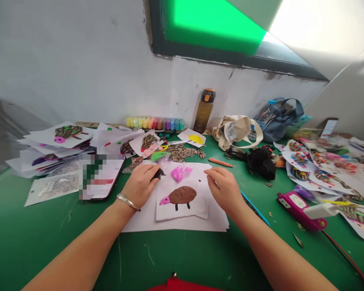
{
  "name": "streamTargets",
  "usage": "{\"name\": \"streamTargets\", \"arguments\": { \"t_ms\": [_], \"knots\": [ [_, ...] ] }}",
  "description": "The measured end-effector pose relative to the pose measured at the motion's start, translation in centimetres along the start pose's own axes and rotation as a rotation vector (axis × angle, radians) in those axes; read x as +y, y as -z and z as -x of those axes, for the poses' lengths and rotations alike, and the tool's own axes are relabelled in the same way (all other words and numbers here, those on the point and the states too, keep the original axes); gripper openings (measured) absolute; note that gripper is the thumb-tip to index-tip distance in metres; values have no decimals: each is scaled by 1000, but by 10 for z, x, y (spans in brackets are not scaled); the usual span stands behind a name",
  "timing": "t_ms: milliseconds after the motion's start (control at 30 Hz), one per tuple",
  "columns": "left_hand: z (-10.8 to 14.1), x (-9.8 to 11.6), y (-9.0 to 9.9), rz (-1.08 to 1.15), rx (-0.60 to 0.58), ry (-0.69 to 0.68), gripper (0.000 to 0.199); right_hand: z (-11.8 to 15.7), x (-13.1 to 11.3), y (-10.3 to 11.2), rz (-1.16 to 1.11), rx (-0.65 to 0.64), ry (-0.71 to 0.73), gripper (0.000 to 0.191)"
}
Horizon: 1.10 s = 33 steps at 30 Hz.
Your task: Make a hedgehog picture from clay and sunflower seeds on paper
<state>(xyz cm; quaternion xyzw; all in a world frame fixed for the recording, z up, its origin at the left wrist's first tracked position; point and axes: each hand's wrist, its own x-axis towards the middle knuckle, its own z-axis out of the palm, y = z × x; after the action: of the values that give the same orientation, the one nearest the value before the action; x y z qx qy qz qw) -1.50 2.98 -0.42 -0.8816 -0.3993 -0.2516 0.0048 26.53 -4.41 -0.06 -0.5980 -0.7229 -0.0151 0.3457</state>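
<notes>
My left hand [141, 184], with a silver bangle at the wrist, is closed around a small black lump [159, 173], probably clay, that has a thin tip sticking out. On the right, my right hand [223, 188] hovers by the paper's edge with thumb and forefinger pinched; whatever they may hold is too small to make out. Between the hands lies a white sheet with a brown-bodied clay animal [183, 195] that has a pink head and two black legs. Above it sits pink clay [178, 173], with a tiny dark speck [199, 180] to its right. More white paper [142, 222] lies underneath.
At left are stacked pictures [56, 151] and a phone [109, 178]. Behind lie sunflower seeds [182, 153], clay tubs [154, 123] and a bottle [204, 111]. A peach-coloured stick [220, 162], a pink glue gun [301, 211] and seed pictures [300, 159] lie at right.
</notes>
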Motion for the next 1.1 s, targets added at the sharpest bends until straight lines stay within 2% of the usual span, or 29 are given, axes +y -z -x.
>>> {"name": "streamTargets", "arguments": {
  "t_ms": [133,267,367,467,633,733,800,900,1000,1100],
  "knots": [
    [0,14,4,80,139,-54,38,-16,-38,11,-294,-127,1,24],
    [2,29,7,147,161,-103,38,-25,-64,-4,-406,-140,-48,16],
    [3,34,10,173,187,-108,39,-24,-70,-17,-459,-142,-192,8],
    [3,37,12,176,198,-106,39,-20,-71,-22,-585,-191,-361,10],
    [2,40,13,176,208,-109,38,-14,-74,-23,-1026,-373,-643,16],
    [4,43,13,202,205,-89,37,-14,-74,-24,-1185,-387,-707,18],
    [4,44,14,245,203,-25,38,-15,-71,-23,-1170,-353,-678,16],
    [3,46,18,396,136,179,45,-16,-67,-21,-1186,-340,-597,14],
    [-1,50,25,677,-63,438,52,-15,-65,-19,-1285,-390,-573,17],
    [-5,54,31,869,-231,599,47,-14,-66,-18,-1320,-402,-599,19]
  ]
}}
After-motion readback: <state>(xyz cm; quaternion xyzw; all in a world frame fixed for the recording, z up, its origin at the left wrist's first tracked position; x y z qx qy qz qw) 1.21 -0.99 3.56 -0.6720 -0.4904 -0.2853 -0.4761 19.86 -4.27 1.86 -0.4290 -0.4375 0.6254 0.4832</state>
